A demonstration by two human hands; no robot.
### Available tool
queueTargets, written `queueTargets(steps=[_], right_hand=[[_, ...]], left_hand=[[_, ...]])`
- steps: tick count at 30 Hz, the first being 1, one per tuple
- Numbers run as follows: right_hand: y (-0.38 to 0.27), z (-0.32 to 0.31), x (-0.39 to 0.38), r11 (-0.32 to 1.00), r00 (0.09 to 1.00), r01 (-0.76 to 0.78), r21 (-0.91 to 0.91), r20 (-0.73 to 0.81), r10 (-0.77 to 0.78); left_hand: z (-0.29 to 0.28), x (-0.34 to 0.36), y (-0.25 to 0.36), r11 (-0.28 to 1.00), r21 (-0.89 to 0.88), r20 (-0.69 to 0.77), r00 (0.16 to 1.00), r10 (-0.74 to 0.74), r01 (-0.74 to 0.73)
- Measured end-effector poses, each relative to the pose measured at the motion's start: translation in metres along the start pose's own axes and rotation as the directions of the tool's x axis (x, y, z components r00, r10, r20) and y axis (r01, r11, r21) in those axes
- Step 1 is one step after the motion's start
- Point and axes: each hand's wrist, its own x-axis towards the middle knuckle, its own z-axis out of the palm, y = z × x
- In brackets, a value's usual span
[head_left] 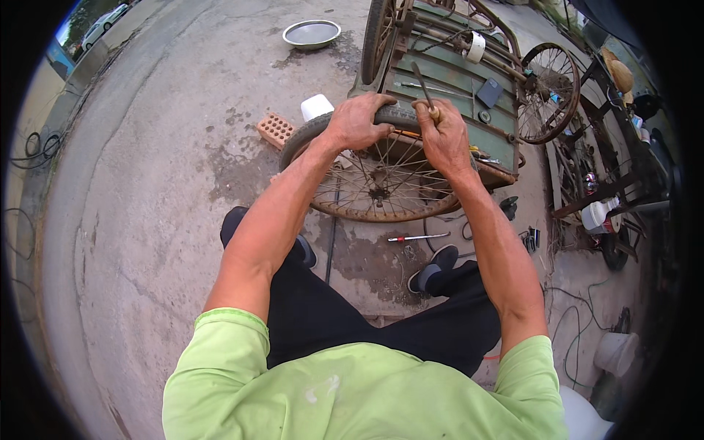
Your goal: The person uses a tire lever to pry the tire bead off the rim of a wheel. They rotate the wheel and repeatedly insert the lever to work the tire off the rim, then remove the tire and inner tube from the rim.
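A spoked wheel (378, 194) with a rusty rim stands in front of me, its black tyre (301, 139) partly off the rim at the upper left. My left hand (359, 122) grips the top of this tyre, thumb and fingers curled around it. Just to the right, my right hand (444, 139) is closed on a screwdriver-like tool (422, 83) with a wooden handle and a long thin metal shaft pointing up and away. That hand is also against the tyre's upper right, and its palm hides most of the handle.
Beyond the wheel is an upturned green cart (440, 70) bearing a phone (489, 92) and small tools. A perforated brick (276, 130), white container (317, 107) and metal basin (312, 34) are on the left. A red-handled tool (418, 237) lies between my feet. Clutter lines the right.
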Motion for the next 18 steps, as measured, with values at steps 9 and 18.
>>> queueTargets(steps=[9,18], right_hand=[[0.003,-0.006,0.037,0.869,0.74,-0.225,-0.441,0.503,0.447],[-0.01,-0.019,0.031,0.875,0.72,-0.143,-0.462,0.558,0.412]], left_hand=[[-0.018,-0.035,-0.036,0.99,0.044,-0.016,0.991,-0.136,0.136],[-0.005,-0.05,-0.043,0.988,0.13,-0.13,0.989,-0.069,0.086]])
